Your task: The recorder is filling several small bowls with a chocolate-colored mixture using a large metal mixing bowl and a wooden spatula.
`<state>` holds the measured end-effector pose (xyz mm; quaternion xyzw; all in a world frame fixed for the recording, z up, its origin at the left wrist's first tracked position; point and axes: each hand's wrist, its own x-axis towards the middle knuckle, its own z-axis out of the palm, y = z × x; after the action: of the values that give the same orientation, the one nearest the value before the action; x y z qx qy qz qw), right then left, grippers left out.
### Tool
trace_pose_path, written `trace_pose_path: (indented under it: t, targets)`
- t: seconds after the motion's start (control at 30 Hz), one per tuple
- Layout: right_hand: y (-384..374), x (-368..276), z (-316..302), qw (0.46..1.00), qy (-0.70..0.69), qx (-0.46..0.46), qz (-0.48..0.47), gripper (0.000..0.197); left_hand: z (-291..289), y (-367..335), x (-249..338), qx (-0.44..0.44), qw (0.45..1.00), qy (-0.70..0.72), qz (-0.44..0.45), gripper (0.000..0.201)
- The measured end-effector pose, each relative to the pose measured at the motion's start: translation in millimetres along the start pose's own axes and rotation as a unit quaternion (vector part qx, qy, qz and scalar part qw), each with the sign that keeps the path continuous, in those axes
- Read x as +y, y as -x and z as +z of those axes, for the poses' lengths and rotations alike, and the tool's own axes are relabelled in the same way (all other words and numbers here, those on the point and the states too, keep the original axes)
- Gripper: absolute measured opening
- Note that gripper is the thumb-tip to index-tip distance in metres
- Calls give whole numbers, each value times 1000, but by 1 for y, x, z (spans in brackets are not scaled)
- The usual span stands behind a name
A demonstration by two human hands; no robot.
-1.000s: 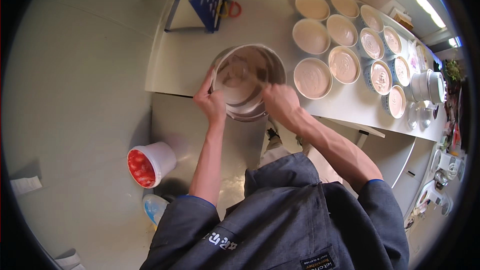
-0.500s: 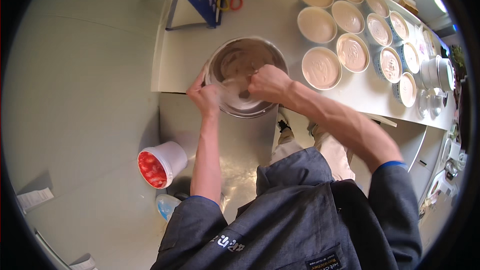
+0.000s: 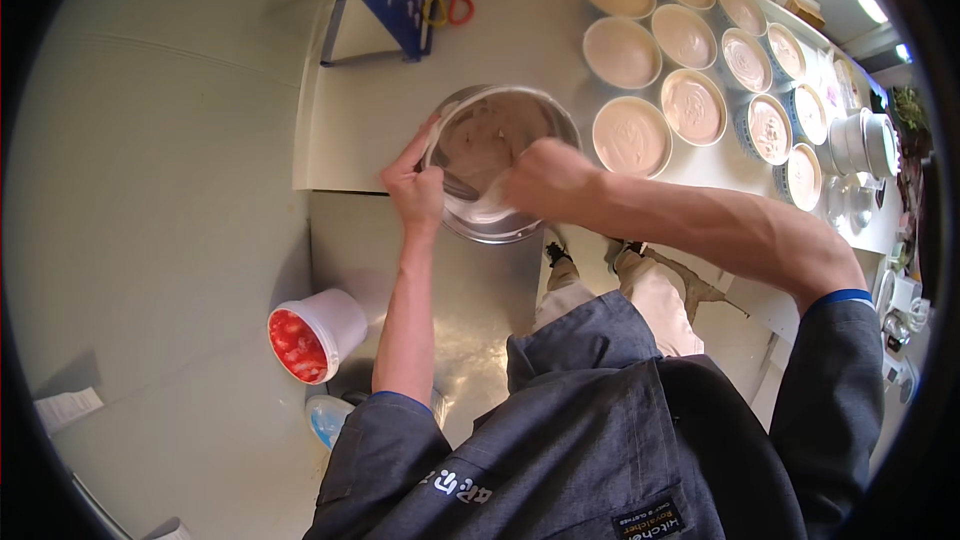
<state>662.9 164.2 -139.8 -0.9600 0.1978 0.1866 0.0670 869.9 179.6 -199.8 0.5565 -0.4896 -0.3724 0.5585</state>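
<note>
A large round metal bowl [image 3: 492, 231] hangs over the counter's front edge, with pale creamy mixture [image 3: 490, 135] smeared inside it. My left hand [image 3: 415, 190] grips the bowl's left rim, thumb side toward the inside. Over the right part of the bowl my right hand [image 3: 550, 180] is closed in a fist, blurred by motion. What it holds is hidden; a whitish and dark streak shows in the mixture beside it.
Several round tubs [image 3: 632, 137] filled with pale cream stand on the counter [image 3: 520, 0] at the right. A blue rack [image 3: 395, 5] with scissors [image 3: 460, 9] is at the back left. Below left stands a white bucket [image 3: 335, 323] with red contents.
My right hand has moved slightly right and down within the bowl, and its elbow has swung outward to the right. My left hand keeps its hold on the rim.
</note>
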Motion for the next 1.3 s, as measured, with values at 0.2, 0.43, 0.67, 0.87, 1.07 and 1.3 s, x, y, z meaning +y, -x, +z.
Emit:
trace_pose_path:
  t: [0.2,0.43,0.67,0.87,1.07,1.3]
  targets:
    - [10,13,43,958,-94,52,266,12,23,11,11,-18,999,-20,19,70]
    - [18,-12,66,919,-196,168,298,18,24,17,6,7,999,-34,29,69]
    - [37,-56,87,789,-488,118,355,21,32,24,5,40,997,-51,30,67]
    - [21,-19,53,832,-382,194,351,13,35,26,6,62,997,-37,16,66]
    - [23,-62,74,918,-289,104,249,17,30,28,-1,62,997,-6,35,67]
    - [21,-49,67,940,-172,-7,295,28,26,29,-1,63,997,-7,37,66]
